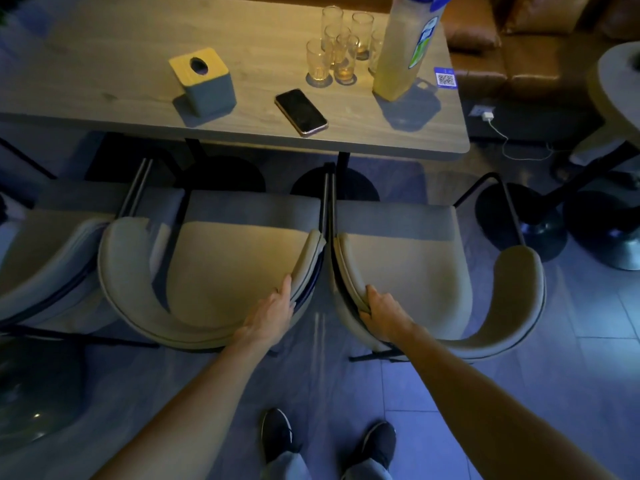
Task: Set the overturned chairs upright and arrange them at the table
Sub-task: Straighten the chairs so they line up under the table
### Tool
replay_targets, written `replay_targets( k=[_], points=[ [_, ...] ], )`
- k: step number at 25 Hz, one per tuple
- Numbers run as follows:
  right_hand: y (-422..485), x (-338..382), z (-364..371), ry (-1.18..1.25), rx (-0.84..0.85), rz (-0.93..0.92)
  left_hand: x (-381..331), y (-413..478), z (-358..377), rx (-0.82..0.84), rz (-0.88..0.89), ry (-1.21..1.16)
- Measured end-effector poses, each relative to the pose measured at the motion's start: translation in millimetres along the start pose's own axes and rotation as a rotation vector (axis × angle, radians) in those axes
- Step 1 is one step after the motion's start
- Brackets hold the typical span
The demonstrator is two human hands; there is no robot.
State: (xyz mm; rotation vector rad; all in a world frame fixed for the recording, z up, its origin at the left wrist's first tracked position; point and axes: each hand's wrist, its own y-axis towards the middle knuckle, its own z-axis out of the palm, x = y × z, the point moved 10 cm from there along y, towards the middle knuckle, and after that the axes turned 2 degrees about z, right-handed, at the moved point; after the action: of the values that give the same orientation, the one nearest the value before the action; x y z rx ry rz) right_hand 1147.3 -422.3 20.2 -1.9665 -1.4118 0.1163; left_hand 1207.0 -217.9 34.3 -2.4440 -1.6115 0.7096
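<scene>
Middle chair (235, 265) and right chair (408, 268) stand upright, just beside each other, at the table (104, 64). They look stiff and heavyish, so I'd hold the rims. My right hand (382, 315) curls over its rim. My left hand (270, 317) lies along the other; I cannot tell whether it clasps.

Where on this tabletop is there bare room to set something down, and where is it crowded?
The widest bare patch is the left half of the table, beyond the tissue box. A smaller one lies between tissue box and glasses, behind the phone. The right end is crowded: glasses, the big bottle and a QR sticker.
</scene>
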Motion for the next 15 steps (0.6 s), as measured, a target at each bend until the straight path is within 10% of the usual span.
replay_targets(
  k=[15],
  points=[
    [0.0,7.2,4.1,0.004,0.029,0.05,-2.6,8.8,7.6,-0.021,-0.073,0.016]
  ],
)
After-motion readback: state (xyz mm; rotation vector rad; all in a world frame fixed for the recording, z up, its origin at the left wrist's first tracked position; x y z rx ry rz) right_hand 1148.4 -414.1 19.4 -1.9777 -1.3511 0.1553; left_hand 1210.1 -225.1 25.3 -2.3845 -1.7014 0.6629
